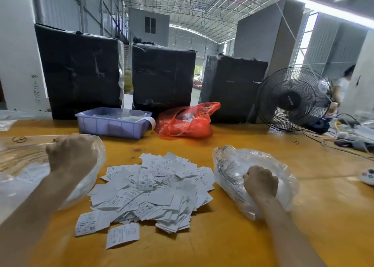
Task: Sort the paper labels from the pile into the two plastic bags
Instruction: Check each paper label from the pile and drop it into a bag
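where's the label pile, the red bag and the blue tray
label pile (153, 192), head view, on the middle of the heap of white labels
red bag (186, 123), head view, on its bulging front side
blue tray (110, 128), head view, on its ribbed front wall

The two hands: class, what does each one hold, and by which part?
Both reach into clear bags: left hand at the left bag, right hand at the right bag. Fingers are hidden, so any hold cannot be told.

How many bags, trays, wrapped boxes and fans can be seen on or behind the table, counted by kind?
Clear plastic bags: 2, the left bag and the right bag
Red plastic bag: 1
Blue tray: 1
Black wrapped boxes: 3
Black fan: 1
Total: 8
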### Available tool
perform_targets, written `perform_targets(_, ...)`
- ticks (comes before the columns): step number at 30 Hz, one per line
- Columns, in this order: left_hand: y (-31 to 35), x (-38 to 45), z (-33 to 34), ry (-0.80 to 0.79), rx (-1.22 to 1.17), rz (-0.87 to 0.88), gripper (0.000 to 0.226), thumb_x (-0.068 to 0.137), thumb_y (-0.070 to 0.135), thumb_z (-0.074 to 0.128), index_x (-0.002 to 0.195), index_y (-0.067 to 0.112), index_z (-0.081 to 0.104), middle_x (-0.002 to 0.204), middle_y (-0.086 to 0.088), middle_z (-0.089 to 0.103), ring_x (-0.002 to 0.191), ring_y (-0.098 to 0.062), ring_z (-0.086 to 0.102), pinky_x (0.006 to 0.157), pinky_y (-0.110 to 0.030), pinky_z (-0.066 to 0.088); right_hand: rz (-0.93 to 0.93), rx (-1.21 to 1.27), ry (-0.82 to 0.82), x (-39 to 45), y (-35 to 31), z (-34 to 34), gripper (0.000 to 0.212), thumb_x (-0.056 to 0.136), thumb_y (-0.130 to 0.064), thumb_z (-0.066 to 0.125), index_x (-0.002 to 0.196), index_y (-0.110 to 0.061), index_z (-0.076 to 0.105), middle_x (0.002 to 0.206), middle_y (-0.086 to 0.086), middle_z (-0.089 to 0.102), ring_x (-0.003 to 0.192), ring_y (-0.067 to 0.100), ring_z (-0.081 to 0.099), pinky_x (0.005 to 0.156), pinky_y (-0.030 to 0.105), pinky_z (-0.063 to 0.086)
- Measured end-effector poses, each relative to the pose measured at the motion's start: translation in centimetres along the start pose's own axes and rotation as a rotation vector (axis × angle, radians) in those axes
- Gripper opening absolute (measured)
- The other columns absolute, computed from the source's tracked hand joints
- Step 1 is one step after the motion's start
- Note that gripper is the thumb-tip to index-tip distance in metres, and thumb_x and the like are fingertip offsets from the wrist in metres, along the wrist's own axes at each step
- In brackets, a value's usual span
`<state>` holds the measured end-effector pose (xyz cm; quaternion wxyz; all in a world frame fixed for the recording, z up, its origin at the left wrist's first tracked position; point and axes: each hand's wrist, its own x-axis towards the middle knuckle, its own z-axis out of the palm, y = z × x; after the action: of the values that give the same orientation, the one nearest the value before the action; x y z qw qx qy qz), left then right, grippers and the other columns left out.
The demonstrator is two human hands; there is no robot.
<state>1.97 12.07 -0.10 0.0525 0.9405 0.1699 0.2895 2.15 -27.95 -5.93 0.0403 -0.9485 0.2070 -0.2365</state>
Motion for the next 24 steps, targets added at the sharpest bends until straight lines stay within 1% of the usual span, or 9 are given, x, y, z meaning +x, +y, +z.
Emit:
perform_targets(4,3.3,-2.4,-0.2,0.045,-0.173,0.199,0.019,0.086,0.018,0.064,0.101,0.011,0.073,0.101,-0.014,0.069,0.095,-0.036,0.059,0.082,-0.042,0.043,0.026,0.264,0.12,0.1,0.0,-0.1,0.017,0.087,-0.022,0.066,0.09,-0.006,0.07,0.09,0.011,0.07,0.086,0.029,0.063,0.078,0.037,0.052)
perform_targets(7,4.9,-3.7,0.1,-0.028,-0.306,0.286,0.022,0.088,0.022,0.062,0.108,0.017,0.071,0.111,-0.006,0.068,0.103,-0.03,0.06,0.088,-0.041,0.042,0.068,0.542,0.213,0.1,-0.5,-0.9,0.017,0.073,-0.022,0.08,0.076,-0.007,0.071,0.078,0.009,0.071,0.075,0.028,0.063,0.066,0.033,0.05)
perform_targets(11,7.0,-5.5,1.2,-0.133,-0.446,0.396,0.022,0.088,0.022,0.064,0.109,0.017,0.071,0.116,-0.001,0.067,0.11,-0.021,0.059,0.093,-0.037,0.045,0.145,0.878,0.204,0.0,-1.8,-1.3,0.013,0.074,-0.014,0.079,0.074,-0.003,0.07,0.074,0.012,0.07,0.066,0.024,0.062,0.063,0.031,0.05)
perform_targets(13,7.5,-6.1,1.7,-0.214,-0.577,0.4,0.023,0.087,0.021,0.066,0.108,0.014,0.071,0.111,0.0,0.07,0.099,-0.015,0.062,0.085,-0.025,0.047,0.234,1.184,0.107,-0.3,-2.7,-1.7,0.006,0.077,-0.004,0.074,0.078,-0.001,0.069,0.076,0.015,0.07,0.066,0.024,0.065,0.057,0.03,0.056)
perform_targets(15,8.2,-6.8,1.9,-0.355,-0.792,0.34,0.022,0.086,0.022,0.068,0.104,0.012,0.072,0.1,0.001,0.072,0.085,-0.008,0.064,0.072,-0.014,0.047,0.338,1.573,-0.136,-1.1,-4.3,-2.5,0.008,0.079,0.005,0.067,0.085,0.003,0.067,0.079,0.014,0.068,0.073,0.022,0.066,0.057,0.021,0.058)
perform_targets(17,8.8,-7.4,2.0,-0.576,-1.073,0.187,0.023,0.085,0.031,0.069,0.096,0.011,0.073,0.088,0.001,0.074,0.079,-0.01,0.067,0.071,-0.02,0.054,0.344,1.795,-0.379,-2.6,-6.8,-3.2,0.012,0.079,0.013,0.062,0.086,0.004,0.066,0.081,0.015,0.069,0.077,0.023,0.068,0.06,0.021,0.058)
perform_targets(20,9.6,-8.2,2.0,-0.851,-1.378,-0.052,0.05,0.07,0.055,0.065,0.086,0.008,0.071,0.083,-0.007,0.075,0.076,-0.019,0.071,0.065,-0.025,0.057,0.21,1.805,-0.588,-5.5,-10.4,-3.4,0.014,0.076,0.015,0.065,0.085,0.004,0.066,0.079,0.016,0.071,0.077,0.023,0.071,0.064,0.022,0.058)
perform_targets(22,9.9,-8.3,1.8,-0.956,-1.443,-0.137,0.059,0.064,0.062,0.064,0.083,0.006,0.072,0.084,-0.01,0.075,0.074,-0.021,0.072,0.063,-0.026,0.056,0.127,1.748,-0.616,-7.0,-11.7,-3.1,0.015,0.075,0.012,0.068,0.084,0.001,0.067,0.076,0.014,0.071,0.076,0.024,0.07,0.069,0.026,0.059)
perform_targets(24,9.7,-8.3,1.7,-0.995,-1.461,-0.168,0.056,0.062,0.057,0.071,0.082,0.005,0.072,0.08,-0.009,0.074,0.069,-0.019,0.071,0.062,-0.025,0.055,0.072,1.733,-0.61,-7.7,-12.3,-3.0,0.014,0.076,0.012,0.067,0.085,0.001,0.067,0.077,0.016,0.07,0.076,0.027,0.069,0.071,0.029,0.058)
